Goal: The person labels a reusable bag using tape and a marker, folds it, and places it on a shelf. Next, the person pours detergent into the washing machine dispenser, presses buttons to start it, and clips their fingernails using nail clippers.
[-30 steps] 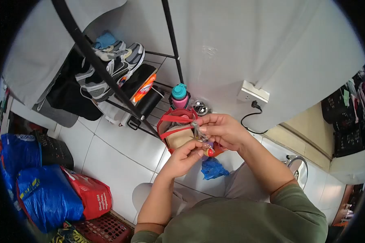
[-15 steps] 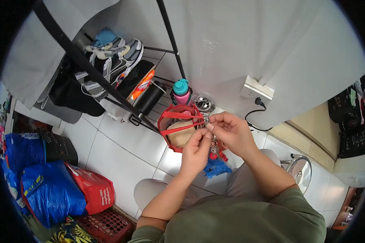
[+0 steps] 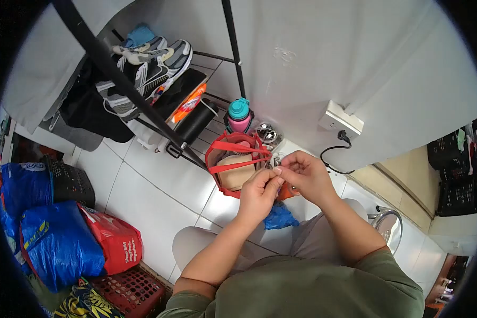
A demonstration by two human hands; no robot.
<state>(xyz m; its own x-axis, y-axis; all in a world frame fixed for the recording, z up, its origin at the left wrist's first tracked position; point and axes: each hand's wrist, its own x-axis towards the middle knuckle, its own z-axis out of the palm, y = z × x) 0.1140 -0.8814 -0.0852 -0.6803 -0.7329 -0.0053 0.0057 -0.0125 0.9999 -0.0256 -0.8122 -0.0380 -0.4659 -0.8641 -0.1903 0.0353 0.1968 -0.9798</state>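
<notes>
My left hand (image 3: 258, 192) and my right hand (image 3: 306, 177) meet fingertip to fingertip above my lap, thumbs and fingers pinched together. Between them is a keychain (image 3: 276, 160), of which only a bit of shiny metal shows past the fingers; the rest is hidden. Just beyond my left hand stands an open red tote bag (image 3: 215, 183) with its two straps slanting toward my fingers. A beige pouch (image 3: 233, 172) lies inside it. Below the hands are a crumpled blue plastic bag (image 3: 281, 216) and a partly hidden orange thing (image 3: 287, 192).
Behind the tote stand a pink bottle with teal lid (image 3: 239, 114) and a clear container of metal pieces (image 3: 268, 133). A black rack (image 3: 233, 63) holds sneakers (image 3: 164, 66). Blue bags (image 3: 63, 244) sit left. A socket box with plugged cord (image 3: 340, 119) is on the wall.
The metal rings and red piece that dangled below my fingers are now mostly hidden behind them. Both hands stay pinched together, my right fingers slightly lower. The view has shifted a little.
</notes>
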